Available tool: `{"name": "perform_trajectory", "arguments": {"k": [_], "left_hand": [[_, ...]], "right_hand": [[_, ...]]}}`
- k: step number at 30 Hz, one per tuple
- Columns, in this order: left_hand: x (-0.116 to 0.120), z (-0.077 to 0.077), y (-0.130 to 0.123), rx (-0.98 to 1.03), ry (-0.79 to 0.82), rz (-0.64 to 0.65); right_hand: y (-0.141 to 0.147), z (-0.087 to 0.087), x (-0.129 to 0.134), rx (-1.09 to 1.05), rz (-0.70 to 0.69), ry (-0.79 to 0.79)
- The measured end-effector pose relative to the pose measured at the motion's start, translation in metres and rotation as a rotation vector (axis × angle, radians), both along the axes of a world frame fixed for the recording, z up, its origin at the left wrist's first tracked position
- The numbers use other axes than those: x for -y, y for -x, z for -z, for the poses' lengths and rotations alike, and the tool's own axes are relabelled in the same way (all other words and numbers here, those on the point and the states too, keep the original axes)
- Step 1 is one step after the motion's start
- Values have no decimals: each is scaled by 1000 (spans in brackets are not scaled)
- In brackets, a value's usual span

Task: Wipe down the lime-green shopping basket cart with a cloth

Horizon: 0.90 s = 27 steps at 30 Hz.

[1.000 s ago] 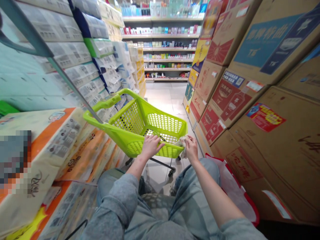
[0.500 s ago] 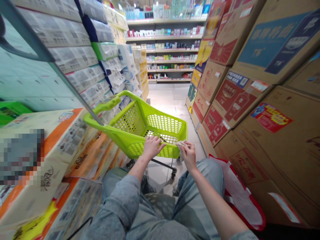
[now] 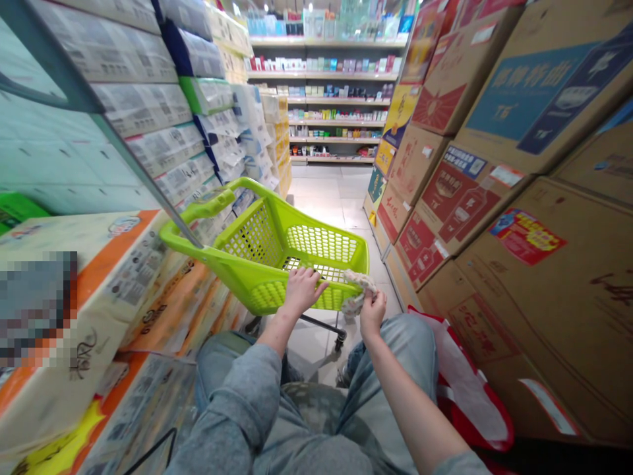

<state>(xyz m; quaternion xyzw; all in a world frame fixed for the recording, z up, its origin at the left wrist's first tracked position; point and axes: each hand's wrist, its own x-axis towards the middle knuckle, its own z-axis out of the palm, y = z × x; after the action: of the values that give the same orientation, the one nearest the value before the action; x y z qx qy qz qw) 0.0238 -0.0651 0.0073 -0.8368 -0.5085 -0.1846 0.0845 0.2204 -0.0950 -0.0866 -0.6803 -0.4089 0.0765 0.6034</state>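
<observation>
A lime-green shopping cart (image 3: 257, 280) stands in front of my knees, its basket showing bare lattice walls. My left hand (image 3: 302, 289) rests over the near rim of the basket, fingers curled over the edge and thumb pointing right. At the basket's right corner a crumpled whitish cloth (image 3: 360, 284) hangs over the rim, partly inside and partly outside. My right hand (image 3: 373, 311) pinches the cloth's right side just outside that corner.
Cardboard boxes (image 3: 524, 264) are stacked along the right, with a red and white bag (image 3: 469, 376) beside my right knee. Packaged paper goods (image 3: 148, 264) line the left. Stocked shelves (image 3: 336, 76) stand at the aisle's end.
The cloth was bunched close to my right hand and now spreads over the cart's corner. My right hand has lowered slightly. My left hand has stayed on the rim.
</observation>
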Motion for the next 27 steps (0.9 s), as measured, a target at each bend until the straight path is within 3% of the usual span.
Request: {"name": "perform_trajectory", "arguments": {"k": [4, 10, 16, 21, 24, 27], "left_hand": [[-1, 1, 1, -3, -4, 6], [-1, 0, -1, 14, 19, 5], [0, 0, -1, 10, 17, 0], [1, 0, -1, 3, 19, -7], [0, 0, -2, 4, 24, -8], [-2, 0, -4, 5, 26, -16]], "right_hand": [[-1, 9, 8, -174, -29, 73], [14, 17, 15, -259, -74, 99], [22, 56, 8, -284, -66, 155], [15, 81, 2, -290, -147, 237], [13, 80, -2, -282, -158, 261], [12, 66, -5, -265, -138, 257]]}}
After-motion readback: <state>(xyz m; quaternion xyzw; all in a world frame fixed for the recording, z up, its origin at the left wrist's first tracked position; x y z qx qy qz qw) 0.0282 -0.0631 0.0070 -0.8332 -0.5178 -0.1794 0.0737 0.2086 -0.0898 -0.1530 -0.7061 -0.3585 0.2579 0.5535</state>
